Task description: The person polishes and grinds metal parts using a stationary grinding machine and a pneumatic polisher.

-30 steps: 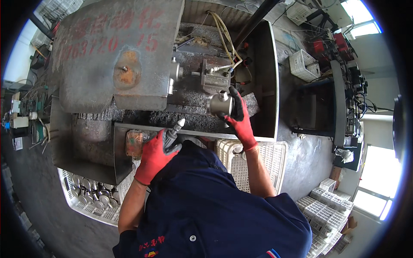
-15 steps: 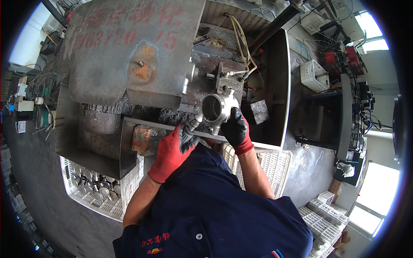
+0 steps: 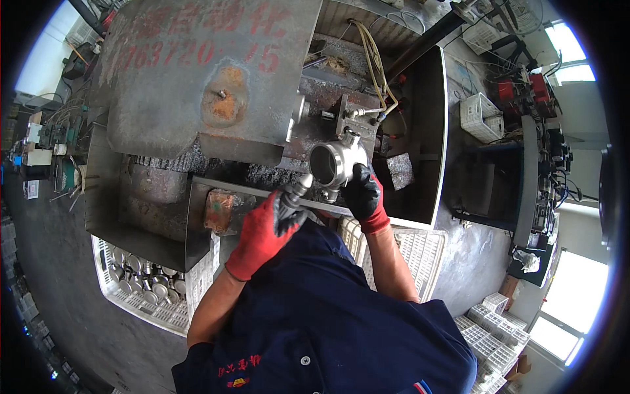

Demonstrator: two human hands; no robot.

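While a second ago my right hand [image 3: 363, 197], in its red-and-black work glove, was stretched out to a part sitting back on the machine bed, it has now drawn that part in close: the shiny round metal housing [image 3: 335, 163] with a wide dark bore is gripped from below and behind, fingers wrapped tight around its body, bore turned toward me. My left hand [image 3: 266, 230], gloved the same way, has come up beside it and is closed around a slim dark-handled metal tool [image 3: 296, 191], whose tip now sits at the lower rim of the housing, touching it or just short of it; I cannot tell which. So the piece is off its resting spot and in hand, tool brought to it.

Around this, in the same head view, the big rusty grey steel plate [image 3: 216, 72] stands beyond my hands, yellowish hoses [image 3: 373, 56] run down to the fixture behind the housing, and a white plastic crate of shiny metal parts [image 3: 141, 276] sits low on my left, well apart.
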